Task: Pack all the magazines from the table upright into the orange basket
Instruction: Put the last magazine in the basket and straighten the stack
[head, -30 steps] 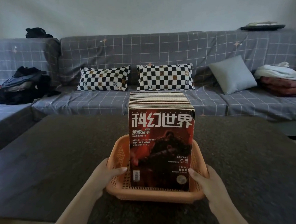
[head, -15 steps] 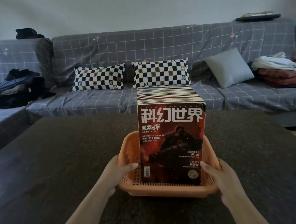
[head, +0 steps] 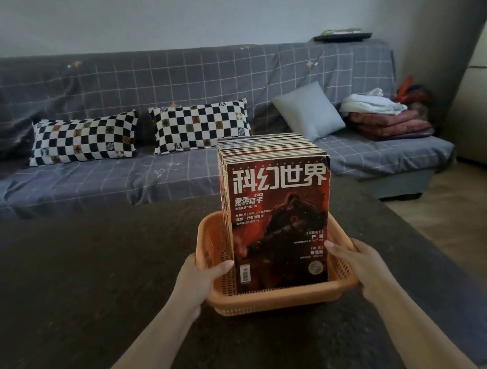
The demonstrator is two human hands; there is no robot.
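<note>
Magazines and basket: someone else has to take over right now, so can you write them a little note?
Left hand: grips the orange basket's left rim, thumb over the edge.
Right hand: grips the right rim, thumb on the front cover.
Magazines: all stand upright in the basket on the dark table.
Done: none seen loose on the table.
Left: probably just let go.

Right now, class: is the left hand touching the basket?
Touching. The head view shows the left hand gripping the basket at its left rim, thumb hooked over the edge inside.
</note>
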